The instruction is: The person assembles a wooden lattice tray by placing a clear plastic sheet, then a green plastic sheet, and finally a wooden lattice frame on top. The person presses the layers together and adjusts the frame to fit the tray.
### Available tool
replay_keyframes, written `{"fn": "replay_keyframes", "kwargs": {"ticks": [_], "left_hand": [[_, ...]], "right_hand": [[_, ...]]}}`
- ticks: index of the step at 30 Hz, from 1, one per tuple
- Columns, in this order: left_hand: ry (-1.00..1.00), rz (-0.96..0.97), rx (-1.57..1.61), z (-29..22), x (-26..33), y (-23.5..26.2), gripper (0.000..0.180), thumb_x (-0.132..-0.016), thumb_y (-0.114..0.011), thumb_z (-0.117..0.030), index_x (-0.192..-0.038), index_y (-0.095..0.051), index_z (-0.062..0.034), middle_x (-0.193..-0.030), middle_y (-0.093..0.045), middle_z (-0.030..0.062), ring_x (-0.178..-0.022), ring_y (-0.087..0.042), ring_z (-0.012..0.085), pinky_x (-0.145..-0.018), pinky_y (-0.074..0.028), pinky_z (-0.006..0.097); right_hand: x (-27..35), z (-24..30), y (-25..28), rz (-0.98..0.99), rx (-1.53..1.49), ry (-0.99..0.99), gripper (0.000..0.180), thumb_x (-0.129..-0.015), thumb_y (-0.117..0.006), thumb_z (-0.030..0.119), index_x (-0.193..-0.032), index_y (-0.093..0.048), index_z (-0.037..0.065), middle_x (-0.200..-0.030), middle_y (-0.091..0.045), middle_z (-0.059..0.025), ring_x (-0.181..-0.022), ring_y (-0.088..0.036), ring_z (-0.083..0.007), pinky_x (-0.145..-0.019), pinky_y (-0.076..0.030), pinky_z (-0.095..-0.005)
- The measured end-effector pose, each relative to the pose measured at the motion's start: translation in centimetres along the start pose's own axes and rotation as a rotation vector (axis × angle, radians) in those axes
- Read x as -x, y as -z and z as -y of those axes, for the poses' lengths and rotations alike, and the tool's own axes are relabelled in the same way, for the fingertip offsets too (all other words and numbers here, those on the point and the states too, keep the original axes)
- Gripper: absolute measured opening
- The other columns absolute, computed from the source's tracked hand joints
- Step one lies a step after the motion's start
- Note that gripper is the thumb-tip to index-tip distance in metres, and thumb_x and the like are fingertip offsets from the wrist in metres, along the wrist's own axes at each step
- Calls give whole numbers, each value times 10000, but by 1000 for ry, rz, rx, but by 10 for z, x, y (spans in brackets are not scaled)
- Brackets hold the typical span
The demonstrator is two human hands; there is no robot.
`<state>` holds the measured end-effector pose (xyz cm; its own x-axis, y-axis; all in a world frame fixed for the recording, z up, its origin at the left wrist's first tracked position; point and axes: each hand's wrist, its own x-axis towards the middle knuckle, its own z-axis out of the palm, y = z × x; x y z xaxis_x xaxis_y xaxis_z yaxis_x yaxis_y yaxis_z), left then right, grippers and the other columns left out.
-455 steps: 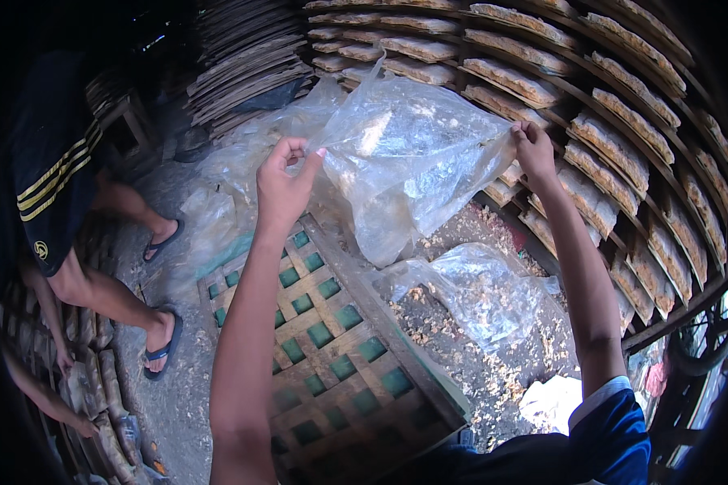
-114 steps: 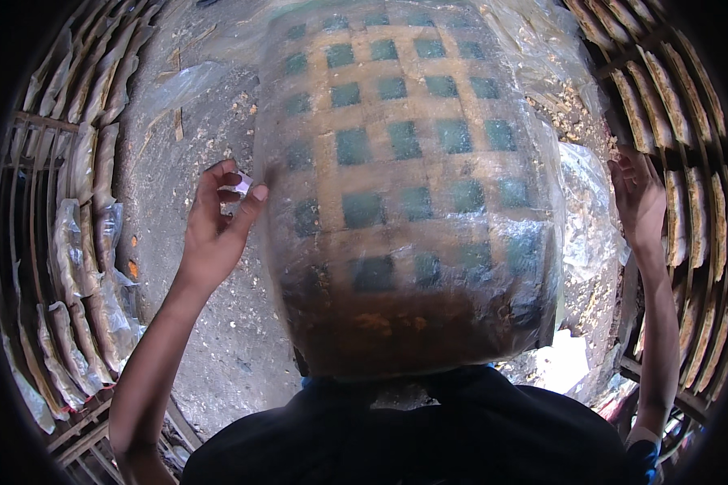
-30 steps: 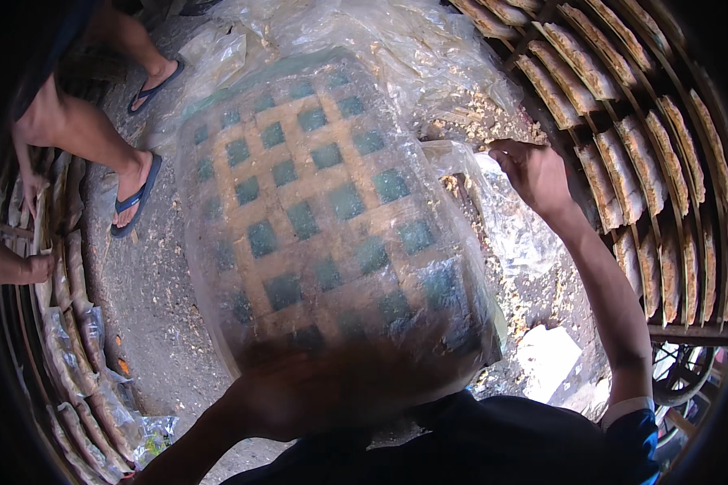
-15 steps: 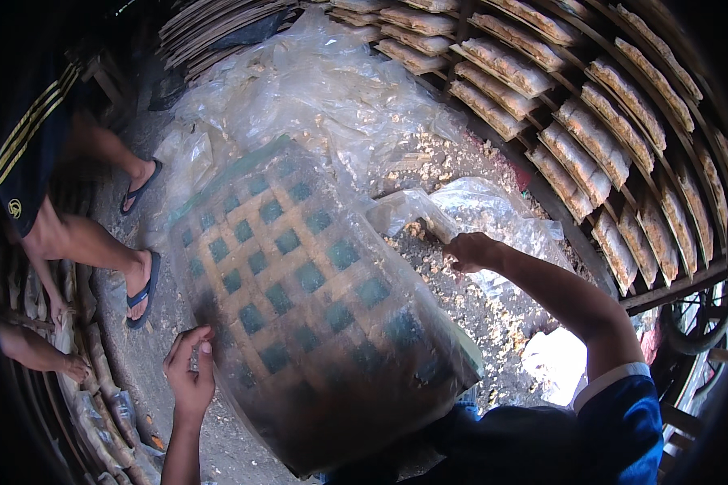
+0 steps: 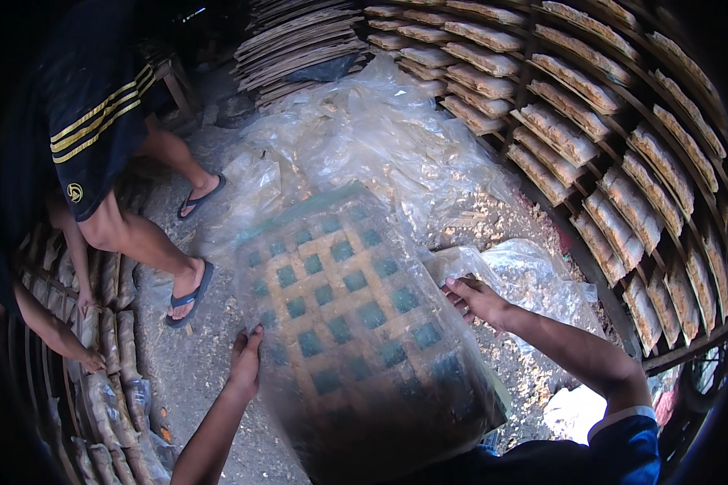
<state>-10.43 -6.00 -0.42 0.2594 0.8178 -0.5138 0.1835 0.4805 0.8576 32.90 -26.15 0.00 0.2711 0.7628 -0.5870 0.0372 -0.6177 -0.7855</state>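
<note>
1. At the bottom of the view, closest to the camera, a large clear plastic bag (image 5: pixel 364 339) stood wrapped round a woven lattice tray (image 5: pixel 340 299) of tan strips with green squares showing through; the bagged tray was tilted, near end low and blurred, far end raised toward the middle of the floor.
2. Left hand (image 5: pixel 247 360) lay against the left edge of the bag, fingers extended upward and pressed flat on the plastic; whether it pinched any film could not be told.
3. Right hand (image 5: pixel 477 299) was at the right edge of the bag, fingers curled in on the plastic there, apparently gripping a fold; the exact hold was hidden by the fingers. Its forearm ran back to a blue sleeve (image 5: pixel 623 444).
4. Just beyond the right hand, a second crumpled clear bag (image 5: pixel 534 275) lay on the ground (image 5: pixel 186 380), on scattered pale crumbs.
5. To the left, another person (image 5: pixel 97 121) in dark shorts with yellow stripes stood on flip-flops (image 5: pixel 188 293), well apart from the tray, a hand (image 5: pixel 89 360) reaching to packets in the left rack.
6. Farther off, loose plastic sheeting (image 5: pixel 372 137) was heaped on the floor.
7. Farthest, curved wooden racks (image 5: pixel 607 145) held rows of pale slabs, with stacked flat trays (image 5: pixel 299 40) at the top.
</note>
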Motion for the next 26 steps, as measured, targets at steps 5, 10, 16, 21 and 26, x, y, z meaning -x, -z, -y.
{"fn": "replay_keyframes", "kwargs": {"ticks": [5,10,16,21,26], "left_hand": [[-32,69,223,23,-8,11,677,-1012,-562,-490,-1514,-370,-79,-1458,-496,160,-1355,-489,304,-1133,-409,465],[-18,107,201,34,-24,18,728,-1023,-425,-606,-1515,-392,-70,-1484,-477,154,-1362,-479,308,-1163,-369,478],[112,-28,153,26,-18,21,821,-1003,-351,-693,-1532,-393,-68,-1503,-473,174,-1372,-473,339,-1174,-357,519],[289,181,413,83,-35,50,852,-981,-362,-727,-1532,-398,-78,-1501,-485,174,-1365,-486,357,-1179,-358,550],[-13,504,32,146,-17,71,828,-929,-548,-679,-1509,-427,-100,-1477,-514,162,-1346,-510,360,-1135,-414,548]], "right_hand": [[14,23,-35,-82,152,58,1051,-940,-534,720,-1514,-326,-136,-1539,-410,-317,-1460,-393,-377,-1215,-298,-406],[-11,-19,-22,-74,-120,72,903,-994,-487,669,-1518,-395,-60,-1528,-458,-253,-1407,-458,-343,-1173,-353,-409],[-9,-8,-16,31,-214,-93,810,-1025,-378,678,-1548,-413,61,-1545,-461,-155,-1390,-459,-284,-1161,-352,-445],[-10,-9,-29,178,-399,-218,809,-1035,-296,687,-1607,-302,115,-1620,-365,-132,-1443,-402,-285,-1201,-310,-438],[-38,-73,-30,340,-455,-232,796,-1031,-288,695,-1625,-263,165,-1638,-338,-119,-1487,-349,-276,-1220,-296,-422]]}}
